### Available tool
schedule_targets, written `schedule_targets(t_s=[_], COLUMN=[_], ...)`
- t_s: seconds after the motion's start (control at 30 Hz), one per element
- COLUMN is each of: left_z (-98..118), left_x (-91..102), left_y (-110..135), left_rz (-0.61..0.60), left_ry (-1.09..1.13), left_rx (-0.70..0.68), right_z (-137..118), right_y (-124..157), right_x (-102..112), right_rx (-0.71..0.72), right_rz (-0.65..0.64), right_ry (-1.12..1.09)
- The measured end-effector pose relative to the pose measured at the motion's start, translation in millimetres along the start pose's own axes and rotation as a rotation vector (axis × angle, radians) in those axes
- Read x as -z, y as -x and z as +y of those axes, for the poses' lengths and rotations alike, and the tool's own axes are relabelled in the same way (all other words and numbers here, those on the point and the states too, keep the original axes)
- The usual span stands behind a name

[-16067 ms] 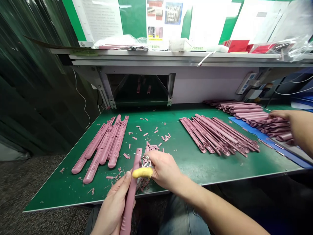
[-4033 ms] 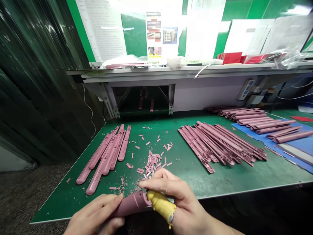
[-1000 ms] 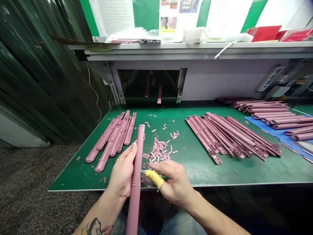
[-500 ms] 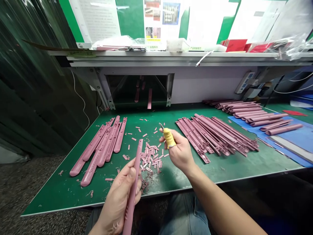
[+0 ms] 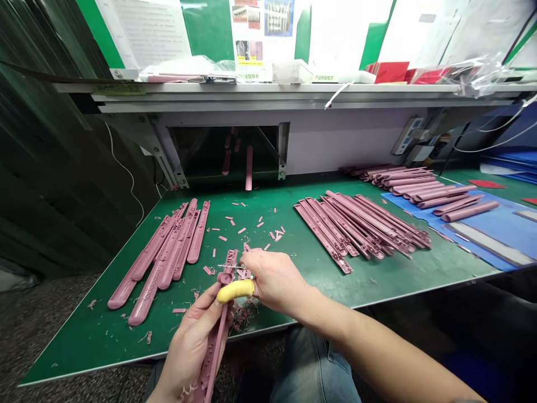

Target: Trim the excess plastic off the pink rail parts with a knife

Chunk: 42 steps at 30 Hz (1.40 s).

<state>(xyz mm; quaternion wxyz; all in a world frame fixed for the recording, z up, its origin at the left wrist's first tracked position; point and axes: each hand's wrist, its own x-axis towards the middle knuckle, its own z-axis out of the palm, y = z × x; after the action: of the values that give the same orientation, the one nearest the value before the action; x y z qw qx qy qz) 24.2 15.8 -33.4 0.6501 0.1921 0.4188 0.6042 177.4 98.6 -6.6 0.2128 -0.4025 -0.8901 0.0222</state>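
right hand has dropped back to the mauve plastic strip, fingers pinching a small metal blade at the strip's far end, a yellow finger cot on one finger. left hand curls round the strip, held above the near edge of the green bench mat, just beside pink offcuts.

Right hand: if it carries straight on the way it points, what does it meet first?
The pink plastic strip in the left hand, near its upper end; depth is hard to judge.
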Motion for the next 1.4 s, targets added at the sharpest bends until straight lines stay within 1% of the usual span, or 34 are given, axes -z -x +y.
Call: schedule_targets(t_s=[0.07,0.13,0.23,0.3,0.43,0.47,0.5,0.53,0.57,0.63,0.67,0.7,0.77,0.8,0.87,0.93,1.03,1.17,1.3,1.4], left_z=[-1,-2,4,12,35,42,47,52,55,54,51,46,33,26,12,1,-8,-9,-10,-11], left_x=[1.4,0.9,-3.9,-8.9,-15.6,-15.9,-15.8,-15.5,-15.2,-15.1,-15.4,-15.8,-16.3,-16.0,-14.0,-11.0,-7.6,-5.5,-4.4,-4.4], left_y=[-2,-4,-7,-16,-49,-56,-61,-63,-63,-56,-49,-41,-25,-17,-6,1,5,8,12,16], left_rz=[-0.003,0.009,0.043,0.044,0.039,0.044,0.047,0.049,0.048,0.032,0.018,0.003,-0.027,-0.04,-0.062,-0.09,-0.116,-0.117,-0.1,-0.089], left_ry=[0.06,0.06,0.025,0.011,0.095,0.118,0.138,0.154,0.163,0.166,0.161,0.153,0.137,0.13,0.119,0.113,0.108,0.066,0.026,0.013], left_rx=[-0.016,-0.019,-0.034,-0.054,-0.194,-0.22,-0.237,-0.244,-0.239,-0.201,-0.173,-0.145,-0.102,-0.09,-0.077,-0.072,-0.088,-0.083,-0.089,-0.098], right_z=[-1,-4,-20,-40,-85,-90,-91,-87,-79,-56,-44,-33,-20,-17,-19,-26,-36,-42,-43,-44], right_y=[0,2,17,40,106,120,128,130,126,100,82,64,31,19,5,3,9,16,19,22], right_x=[3,5,-1,-12,-45,-52,-56,-58,-56,-44,-34,-24,-7,-1,4,2,-3,-2,2,2], right_rx=[0.002,0.013,0.111,0.211,0.436,0.496,0.526,0.512,0.464,0.308,0.232,0.163,0.085,0.062,0.016,-0.039,-0.093,-0.108,-0.099,-0.079], right_rz=[-0.013,-0.022,-0.03,-0.06,-0.217,-0.242,-0.274,-0.295,-0.305,-0.265,-0.201,-0.11,0.069,0.135,0.201,0.213,0.214,0.211,0.193,0.209], right_ry=[0.039,0.052,-0.012,-0.081,-0.153,-0.189,-0.234,-0.281,-0.338,-0.491,-0.571,-0.628,-0.669,-0.662,-0.621,-0.582,-0.566,-0.599,-0.63,-0.615])
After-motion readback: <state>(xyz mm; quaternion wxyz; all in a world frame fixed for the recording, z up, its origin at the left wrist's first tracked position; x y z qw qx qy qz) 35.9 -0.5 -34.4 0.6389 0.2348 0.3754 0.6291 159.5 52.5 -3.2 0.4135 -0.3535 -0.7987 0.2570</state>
